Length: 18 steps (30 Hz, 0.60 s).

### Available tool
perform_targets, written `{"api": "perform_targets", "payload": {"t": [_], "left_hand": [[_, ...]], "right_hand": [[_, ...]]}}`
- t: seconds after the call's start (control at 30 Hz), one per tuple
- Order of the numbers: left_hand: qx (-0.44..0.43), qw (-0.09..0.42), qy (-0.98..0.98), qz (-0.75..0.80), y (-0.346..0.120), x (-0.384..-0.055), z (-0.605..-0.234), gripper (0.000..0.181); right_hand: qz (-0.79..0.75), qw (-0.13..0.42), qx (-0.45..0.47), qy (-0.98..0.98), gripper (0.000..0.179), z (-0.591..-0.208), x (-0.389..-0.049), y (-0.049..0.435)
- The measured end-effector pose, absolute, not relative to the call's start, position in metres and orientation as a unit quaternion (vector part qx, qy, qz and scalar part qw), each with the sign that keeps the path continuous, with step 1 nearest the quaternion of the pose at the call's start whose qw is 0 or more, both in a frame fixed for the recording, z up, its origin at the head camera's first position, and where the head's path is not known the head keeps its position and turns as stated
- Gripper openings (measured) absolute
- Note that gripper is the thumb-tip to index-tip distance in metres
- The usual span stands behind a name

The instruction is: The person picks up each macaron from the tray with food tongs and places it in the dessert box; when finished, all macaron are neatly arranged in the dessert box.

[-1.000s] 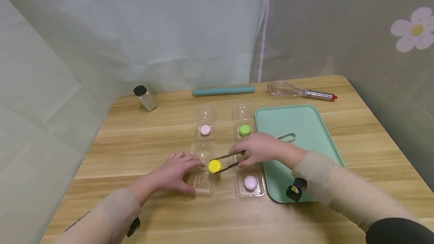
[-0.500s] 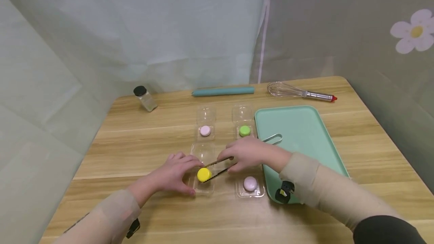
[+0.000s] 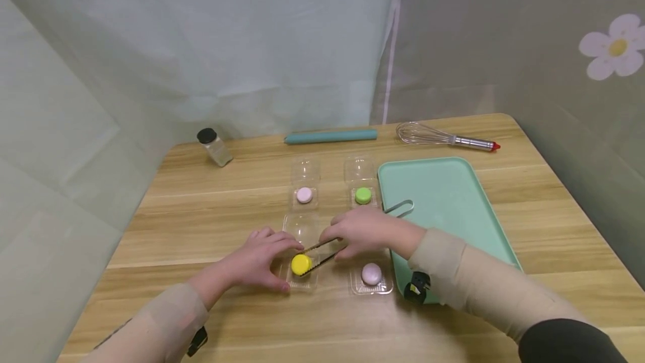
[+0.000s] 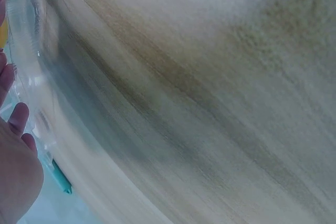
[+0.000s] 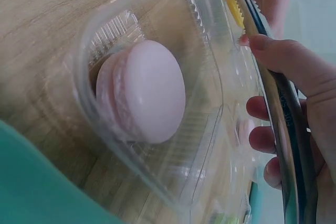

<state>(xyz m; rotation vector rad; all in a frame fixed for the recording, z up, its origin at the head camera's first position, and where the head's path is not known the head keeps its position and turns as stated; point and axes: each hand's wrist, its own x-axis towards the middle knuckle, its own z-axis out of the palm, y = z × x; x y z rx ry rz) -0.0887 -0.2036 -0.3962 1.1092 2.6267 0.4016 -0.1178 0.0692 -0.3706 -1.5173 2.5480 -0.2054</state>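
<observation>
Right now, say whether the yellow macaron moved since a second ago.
Yes: in the head view, the yellow macaron shifted left and downward, away from the tray.

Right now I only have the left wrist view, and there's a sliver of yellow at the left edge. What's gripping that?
Observer: Metal tongs in the right hand; the yellow macaron sits between their tips.

Operator: Which container is it at?

Observer: The near-row, left-side clear plastic container, as the head view shows. Can't tell if it touches the bottom.

Operator: And what's in the one directly to its right?

Observer: A pale pink macaron; the right wrist view shows it close up.
</observation>
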Motion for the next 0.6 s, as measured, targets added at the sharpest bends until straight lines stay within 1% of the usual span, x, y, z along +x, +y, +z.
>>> {"api": "perform_targets", "payload": {"t": [0.23,0.6], "left_hand": [[0.381,0.134,0.903,0.145,-0.205,-0.088,-0.398,0.073],[0.384,0.128,0.901,0.155,-0.205,-0.088,-0.398,0.072]], "right_hand": [[-0.046,0.068,-0.523,0.848,0.039,-0.374,-0.118,0.063],[-0.030,0.085,-0.508,0.857,0.038,-0.370,-0.113,0.054]]}}
